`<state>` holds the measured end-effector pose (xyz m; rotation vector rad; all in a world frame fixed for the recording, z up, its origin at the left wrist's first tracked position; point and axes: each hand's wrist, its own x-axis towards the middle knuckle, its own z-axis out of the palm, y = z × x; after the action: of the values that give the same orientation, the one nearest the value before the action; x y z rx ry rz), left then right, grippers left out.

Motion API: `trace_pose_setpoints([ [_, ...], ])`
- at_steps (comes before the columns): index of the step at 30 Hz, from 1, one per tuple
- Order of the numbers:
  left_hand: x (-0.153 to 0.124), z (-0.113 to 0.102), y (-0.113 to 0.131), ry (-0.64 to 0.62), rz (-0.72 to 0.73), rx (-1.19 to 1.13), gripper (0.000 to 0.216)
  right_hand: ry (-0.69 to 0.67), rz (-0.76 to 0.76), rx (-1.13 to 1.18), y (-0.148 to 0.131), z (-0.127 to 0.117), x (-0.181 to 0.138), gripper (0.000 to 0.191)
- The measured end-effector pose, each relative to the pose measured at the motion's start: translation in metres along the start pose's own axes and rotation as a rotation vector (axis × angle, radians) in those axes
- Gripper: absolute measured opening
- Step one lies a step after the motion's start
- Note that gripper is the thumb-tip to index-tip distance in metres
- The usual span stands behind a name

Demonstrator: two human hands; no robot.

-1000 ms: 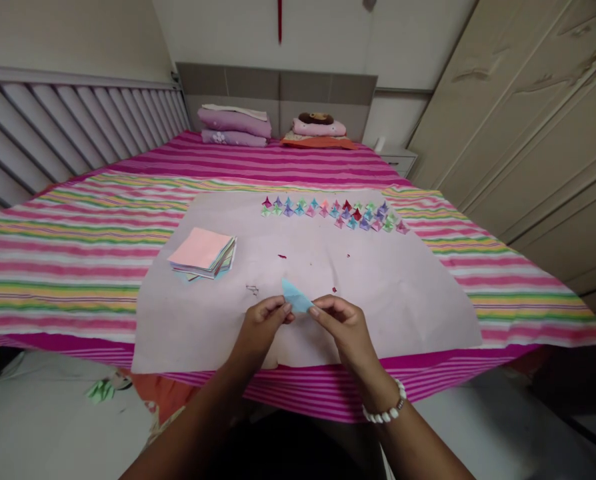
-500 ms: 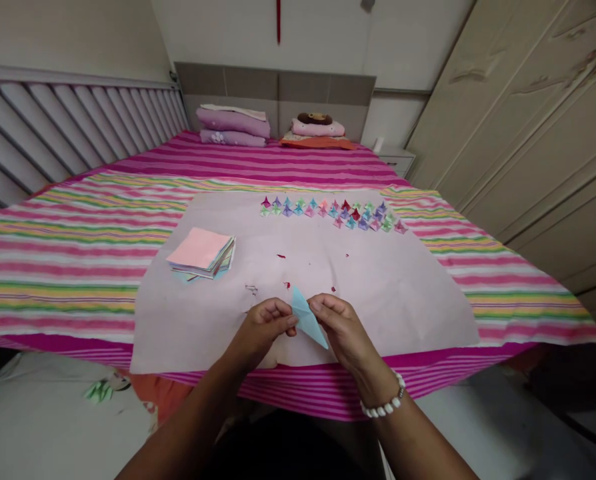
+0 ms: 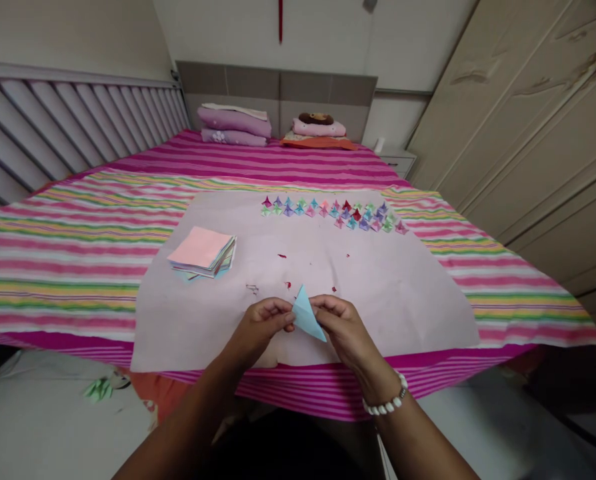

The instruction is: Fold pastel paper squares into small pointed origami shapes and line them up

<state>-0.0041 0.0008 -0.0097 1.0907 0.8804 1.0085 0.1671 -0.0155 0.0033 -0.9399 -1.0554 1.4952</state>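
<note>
Both my hands hold a folded light blue paper piece (image 3: 305, 314) just above the near edge of a pale pink sheet (image 3: 403, 287) spread on the bed. My left hand (image 3: 263, 327) pinches its left side, my right hand (image 3: 343, 328) pinches its right side. The paper stands as a narrow pointed shape, tip up. A stack of coloured square papers (image 3: 203, 252), pink on top, lies to the left on the sheet. A row of several small folded paper stars (image 3: 333, 212) lies at the far side of the sheet.
The bed has a pink striped cover (image 3: 68, 247). Folded bedding (image 3: 234, 124) and a pillow (image 3: 318, 131) lie at the headboard. A wardrobe (image 3: 528, 133) stands on the right, slatted panels (image 3: 78, 120) on the left. Green paper scraps (image 3: 98, 389) lie on the floor at lower left.
The blue paper has turned in my fingers from lying pointed to the upper left to standing more upright with its tip up. Both hands stayed in the same spot.
</note>
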Motion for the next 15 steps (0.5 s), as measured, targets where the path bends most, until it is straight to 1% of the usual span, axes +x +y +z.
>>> trace_pose_setpoints([
  [3, 0.001, 0.003, 0.003, 0.042, 0.008, 0.029, 0.022, -0.003, -0.039, -0.054, 0.001, 0.0, 0.001, 0.02],
  [6, 0.003, 0.007, 0.003, 0.096, 0.002, 0.069, 0.027, 0.053, -0.046, -0.124, 0.001, 0.002, 0.004, 0.022],
  [9, 0.004, 0.011, 0.0, 0.152, 0.026, 0.108, 0.03, 0.093, -0.07, -0.188, 0.003, 0.004, 0.006, 0.021],
  [13, 0.0, 0.018, 0.0, 0.23, 0.092, 0.202, 0.036, 0.186, -0.168, -0.323, 0.009, 0.004, 0.007, 0.015],
  [15, -0.004, 0.022, 0.002, 0.238, 0.139, 0.264, 0.037, 0.236, -0.247, -0.415, 0.012, 0.005, 0.006, 0.012],
])
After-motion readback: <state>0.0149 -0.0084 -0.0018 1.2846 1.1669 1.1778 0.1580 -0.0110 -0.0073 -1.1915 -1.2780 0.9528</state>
